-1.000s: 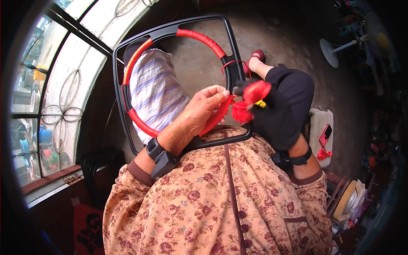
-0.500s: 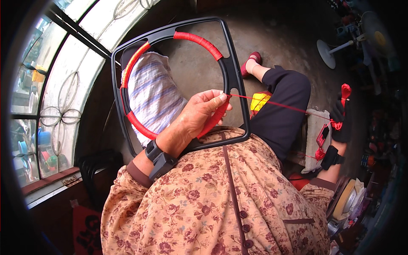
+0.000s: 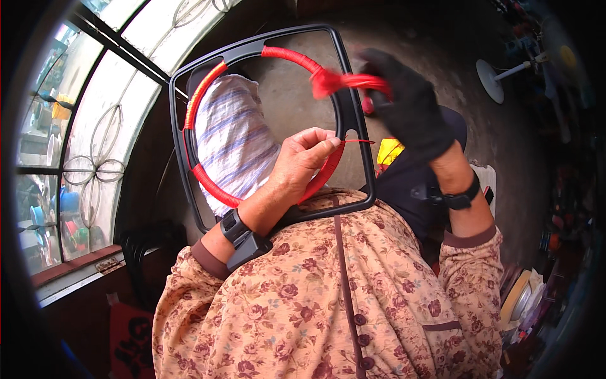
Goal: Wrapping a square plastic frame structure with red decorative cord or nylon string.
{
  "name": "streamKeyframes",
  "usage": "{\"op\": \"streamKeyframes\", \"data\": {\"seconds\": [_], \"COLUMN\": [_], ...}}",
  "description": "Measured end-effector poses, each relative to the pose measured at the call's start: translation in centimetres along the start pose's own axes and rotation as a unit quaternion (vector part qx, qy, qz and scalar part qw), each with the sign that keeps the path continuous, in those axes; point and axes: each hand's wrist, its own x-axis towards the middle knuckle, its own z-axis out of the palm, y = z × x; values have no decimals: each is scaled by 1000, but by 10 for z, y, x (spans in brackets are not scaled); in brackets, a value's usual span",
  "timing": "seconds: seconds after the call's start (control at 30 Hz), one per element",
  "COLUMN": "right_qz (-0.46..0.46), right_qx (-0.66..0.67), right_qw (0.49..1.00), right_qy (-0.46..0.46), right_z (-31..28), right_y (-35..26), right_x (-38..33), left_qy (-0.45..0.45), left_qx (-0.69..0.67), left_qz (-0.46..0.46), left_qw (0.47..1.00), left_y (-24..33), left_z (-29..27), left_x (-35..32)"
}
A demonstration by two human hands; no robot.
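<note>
A black frame (image 3: pixel 371 189), squarish outside with a round ring inside, rests across my lap. Lengths of red cord winding (image 3: pixel 213 187) cover parts of the ring, with bare black between some of them. My left hand (image 3: pixel 306 158) pinches thumb and finger on the ring's right side, where a thin red cord (image 3: pixel 360 141) sticks out to the right. In a black glove, my right hand (image 3: pixel 407 107) grips a bundle of red cord (image 3: pixel 360 81) over the frame's upper right. Motion blurs this hand, and its fingertips are partly hidden.
A striped cloth (image 3: pixel 230 139) covers my left leg, beneath the frame. Beside my right leg shows a yellow thing (image 3: pixel 390 151). A white fan (image 3: pixel 490 82) stands at the far right. On the left is a window with curved metal bars (image 3: pixel 95 169).
My right hand has swung in from the far right to above the frame, bringing the cord bundle along. The cord, stretched taut before, is now slack. My left hand stays at the ring.
</note>
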Motion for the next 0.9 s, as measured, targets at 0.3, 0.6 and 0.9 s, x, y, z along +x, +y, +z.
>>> {"op": "streamKeyframes", "data": {"seconds": [0.3,0.6,0.9], "right_qz": [-295,-89,73], "right_qx": [-198,-15,228], "right_qw": [921,982,969], "right_qy": [-157,-167,-63], "right_z": [49,-13,3], "right_y": [-16,-24,-35], "right_x": [25,-35,-74], "left_qy": [51,-89,-67], "left_qx": [283,-123,-30], "left_qz": [249,29,-65], "left_qw": [925,988,995], "left_y": [-10,9,21], "left_z": [-2,10,4], "left_x": [4,-5,-4]}}
